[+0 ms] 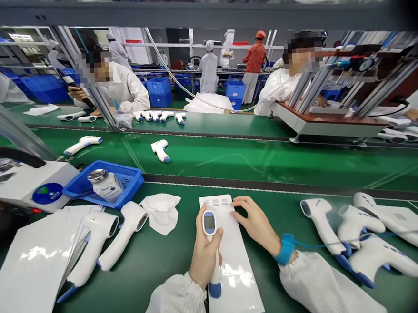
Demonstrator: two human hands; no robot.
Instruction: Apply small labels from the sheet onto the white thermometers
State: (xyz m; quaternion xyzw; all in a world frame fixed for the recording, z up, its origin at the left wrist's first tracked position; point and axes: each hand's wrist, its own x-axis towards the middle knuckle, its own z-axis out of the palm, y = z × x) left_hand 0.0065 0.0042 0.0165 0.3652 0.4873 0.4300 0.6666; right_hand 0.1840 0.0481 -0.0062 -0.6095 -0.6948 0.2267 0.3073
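Observation:
My left hand (205, 252) is wrapped round the handle of a white infrared thermometer (209, 224), its small grey screen facing up and its blue handle end toward me. Under it lies a long glossy white label sheet (239, 278) with rows of small printed labels near its far end. At that sheet's upper right edge is my right hand (254, 222), thumb and fingers bent but apart, the fingertips at the edge. Whether they touch a label I cannot tell. A blue wrist strap (285, 250) circles my right wrist.
Two thermometers (123, 234) lie to the left beside stacked white sheets (30, 264) and a crumpled cloth (162, 212). A blue tray (135, 180) holds a bottle. Several thermometers (360, 227) are piled at right. Beyond runs a green belt (223, 153); co-workers (125, 86) sit across it.

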